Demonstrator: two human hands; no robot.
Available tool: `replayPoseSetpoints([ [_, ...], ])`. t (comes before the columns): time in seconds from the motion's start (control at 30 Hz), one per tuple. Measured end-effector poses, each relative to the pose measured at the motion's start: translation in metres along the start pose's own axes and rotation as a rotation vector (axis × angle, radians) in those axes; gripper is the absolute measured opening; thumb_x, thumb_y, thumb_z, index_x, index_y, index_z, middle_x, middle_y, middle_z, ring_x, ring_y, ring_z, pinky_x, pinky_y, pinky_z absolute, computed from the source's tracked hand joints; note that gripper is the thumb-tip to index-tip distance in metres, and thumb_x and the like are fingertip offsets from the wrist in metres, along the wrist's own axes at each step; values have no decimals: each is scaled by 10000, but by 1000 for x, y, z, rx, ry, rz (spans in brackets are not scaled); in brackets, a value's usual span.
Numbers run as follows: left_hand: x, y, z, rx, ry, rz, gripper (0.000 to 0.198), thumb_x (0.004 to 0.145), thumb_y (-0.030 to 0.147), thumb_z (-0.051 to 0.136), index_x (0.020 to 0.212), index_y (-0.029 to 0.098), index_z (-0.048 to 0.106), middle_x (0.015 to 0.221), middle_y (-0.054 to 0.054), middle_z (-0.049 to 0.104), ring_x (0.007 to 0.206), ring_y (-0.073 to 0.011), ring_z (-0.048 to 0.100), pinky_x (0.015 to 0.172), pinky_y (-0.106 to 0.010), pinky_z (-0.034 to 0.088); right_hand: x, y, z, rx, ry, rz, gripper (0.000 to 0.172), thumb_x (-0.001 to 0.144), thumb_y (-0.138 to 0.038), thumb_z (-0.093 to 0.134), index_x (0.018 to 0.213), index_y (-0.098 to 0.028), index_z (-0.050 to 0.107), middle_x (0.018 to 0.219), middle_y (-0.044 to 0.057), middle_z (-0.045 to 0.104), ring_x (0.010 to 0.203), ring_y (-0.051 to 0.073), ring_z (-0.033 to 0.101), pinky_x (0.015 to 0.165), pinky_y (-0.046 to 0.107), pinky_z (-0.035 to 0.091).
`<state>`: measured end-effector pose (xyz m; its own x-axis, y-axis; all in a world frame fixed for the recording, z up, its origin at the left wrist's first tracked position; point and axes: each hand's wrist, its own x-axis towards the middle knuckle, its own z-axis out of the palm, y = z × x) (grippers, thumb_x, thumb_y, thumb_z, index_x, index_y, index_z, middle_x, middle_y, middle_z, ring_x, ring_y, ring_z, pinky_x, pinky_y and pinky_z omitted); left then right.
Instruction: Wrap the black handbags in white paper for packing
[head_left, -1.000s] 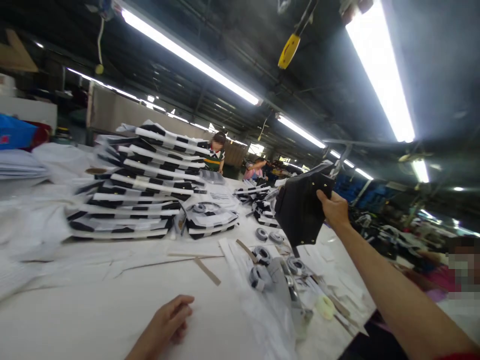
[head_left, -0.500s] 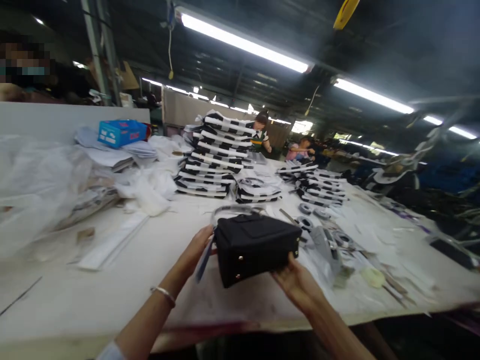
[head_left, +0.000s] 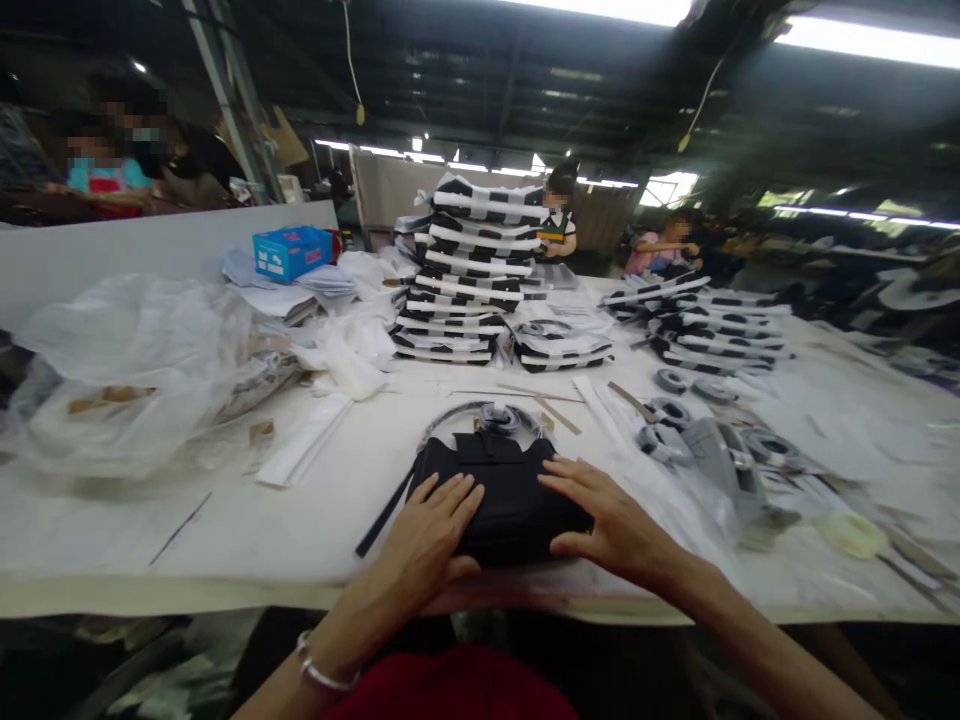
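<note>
A black handbag [head_left: 510, 490] lies flat near the front edge of the table, its wrapped handle arched at the back and a dark strap [head_left: 386, 510] sticking out to the left. My left hand [head_left: 431, 530] rests with fingers spread on the left part of the bag. On the right part lies my right hand [head_left: 607, 515], its fingers apart and the thumb near the front edge. A coiled, wrapped piece [head_left: 499, 418] sits at the top of the bag, inside the handle's arch.
Tall stack of black-and-white wrapped bundles [head_left: 480, 265] behind; another pile [head_left: 720, 325] back right. Plastic bags [head_left: 135, 370] and a blue box [head_left: 292, 252] lie left. Tape dispenser [head_left: 724, 465] and rolls [head_left: 671, 410] stand right. Several people are in the background.
The bag has gone from being held tilted, its base with metal studs showing, to lying on the table. Both hands have moved from its sides onto its upper face. The view has shifted.
</note>
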<state>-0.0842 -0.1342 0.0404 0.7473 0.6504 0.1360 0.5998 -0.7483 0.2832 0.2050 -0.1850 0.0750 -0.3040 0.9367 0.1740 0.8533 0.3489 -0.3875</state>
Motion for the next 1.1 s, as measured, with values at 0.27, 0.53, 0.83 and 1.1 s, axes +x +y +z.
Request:
replayPoseSetpoints([
  [0.27,17,4,10,112,-118,-32,830,747,234,784,1469,184,379,1502,-178,437,1375,-308,449,1123,-525,384,25,4,27,-194,-264,-19,907,635,-427,849,1426,-145,507,1457,186,502,1303,357,502,1108,536,365],
  [0.53,19,15,37,219,-41,44,605,868,96,517,1460,160,408,1458,-178,493,1320,-280,518,1071,-466,457,7,10,44,-138,-118,-78,744,714,-311,786,1409,-235,529,1437,123,542,1297,331,511,1127,571,320],
  [0.83,12,-2,29,-104,264,-69,509,802,37,444,1227,221,658,1188,-70,717,1033,-234,707,877,-345,580,-30,48,34,660,716,642,450,868,-520,587,1140,-174,678,1163,130,715,1091,284,670,998,464,512],
  [1.1,36,-14,-32,-1358,676,-602,436,748,451,735,1086,183,671,815,-5,741,744,-223,701,665,-322,595,-58,59,38,773,613,772,511,689,-592,720,957,-157,726,904,111,766,867,289,728,861,426,582],
])
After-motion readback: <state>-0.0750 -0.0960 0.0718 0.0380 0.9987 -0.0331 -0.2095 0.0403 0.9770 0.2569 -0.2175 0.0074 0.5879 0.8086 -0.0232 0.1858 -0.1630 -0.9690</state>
